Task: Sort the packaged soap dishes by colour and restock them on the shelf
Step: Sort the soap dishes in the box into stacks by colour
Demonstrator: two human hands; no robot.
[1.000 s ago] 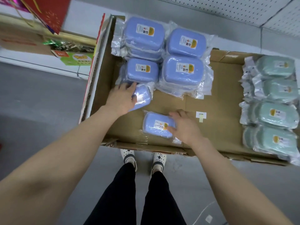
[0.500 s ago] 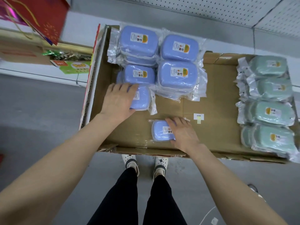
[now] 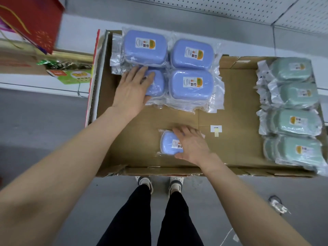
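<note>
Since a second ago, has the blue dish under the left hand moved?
Yes. The blue dish slid farther back, now level with the neighbouring blue stack.

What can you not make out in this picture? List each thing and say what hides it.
Head view:
- Blue dish: left hand covers its label.
- Loose blue dish: right hand covers its right half.
- Labels: print too small to read.
- Blue stacks: top dishes hide how many lie beneath.
- Red bag: blurred, cut off by the top-left edge.
</note>
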